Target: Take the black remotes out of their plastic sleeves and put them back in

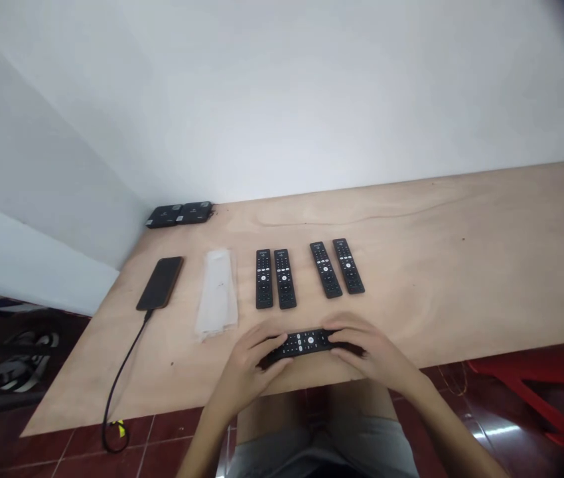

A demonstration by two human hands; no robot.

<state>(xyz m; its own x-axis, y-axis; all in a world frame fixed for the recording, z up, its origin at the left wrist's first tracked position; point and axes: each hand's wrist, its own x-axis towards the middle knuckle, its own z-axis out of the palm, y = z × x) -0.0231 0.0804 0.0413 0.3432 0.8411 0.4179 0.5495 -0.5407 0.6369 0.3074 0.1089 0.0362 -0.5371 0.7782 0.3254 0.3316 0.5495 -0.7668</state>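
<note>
A black remote control [306, 341] lies sideways between my hands, close to the table's front edge, its buttons facing up. My left hand [255, 358] grips its left end with thumb and fingers. Around the right end, my right hand [364, 345] closes in the same way. Both ends of the remote are partly hidden by my fingers. Beyond my hands are two upright pairs of similar remotes: a left pair with a remote [264, 279] and its neighbour [284, 279], and a slightly tilted right pair with a remote [326, 269] beside another [348, 266].
Left of the remotes lie whitish plastic sleeves [217, 292] and a phone [161, 283] with a black cable [125, 368] hanging over the edge. Two black boxes [195, 212] sit at the back left of the wooden table [461, 265]. A red chair [535, 392] stands at the right.
</note>
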